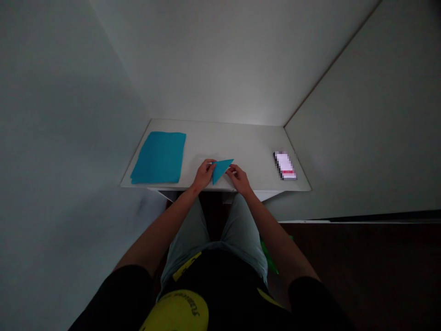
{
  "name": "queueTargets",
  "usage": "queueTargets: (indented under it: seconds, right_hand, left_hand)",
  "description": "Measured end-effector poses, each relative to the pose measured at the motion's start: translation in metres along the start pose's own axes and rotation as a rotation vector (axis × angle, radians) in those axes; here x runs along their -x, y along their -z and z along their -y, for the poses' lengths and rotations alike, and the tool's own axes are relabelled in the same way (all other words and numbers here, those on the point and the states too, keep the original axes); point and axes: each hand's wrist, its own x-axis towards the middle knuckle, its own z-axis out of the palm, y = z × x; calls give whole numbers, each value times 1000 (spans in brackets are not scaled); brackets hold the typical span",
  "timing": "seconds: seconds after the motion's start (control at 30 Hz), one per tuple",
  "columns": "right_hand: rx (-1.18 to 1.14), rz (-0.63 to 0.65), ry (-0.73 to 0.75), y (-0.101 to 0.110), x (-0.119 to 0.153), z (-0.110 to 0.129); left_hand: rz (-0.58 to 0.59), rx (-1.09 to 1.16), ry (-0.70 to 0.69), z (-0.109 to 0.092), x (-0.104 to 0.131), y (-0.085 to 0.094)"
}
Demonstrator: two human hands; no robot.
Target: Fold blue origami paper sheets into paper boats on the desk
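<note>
A blue sheet of paper folded into a small triangle [221, 169] is held just over the front part of the white table. My left hand [206, 173] pinches its left corner between thumb and fingers. On the other side, my right hand [238, 178] has its fingers closed at the triangle's lower right edge. One point of the paper faces down toward me and another points up to the right. The undersides of the fingers are partly hidden.
A stack of blue paper sheets [160, 157] lies on the left of the white table [248, 142]. A phone [285, 165] with a lit, blurred screen rests on the right. Walls close in the table at the back and sides. Something green [269, 257] is on the floor.
</note>
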Motion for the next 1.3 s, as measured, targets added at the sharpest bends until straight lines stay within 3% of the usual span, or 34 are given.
queueTargets:
  seconds: [0.13,0.37,0.7,1.3]
  right_hand:
    - [-15,92,-9,-2,3,-3]
    - [-137,76,-64,0,-1,-11]
    - [-57,82,-57,0,2,-7]
    - [-29,91,-25,2,4,-5]
  left_hand:
    - [-5,-4,-23,9,4,-6]
    - [73,51,69,4,-1,2]
    - [46,95,75,6,-3,7]
    - [96,130,121,3,-3,11]
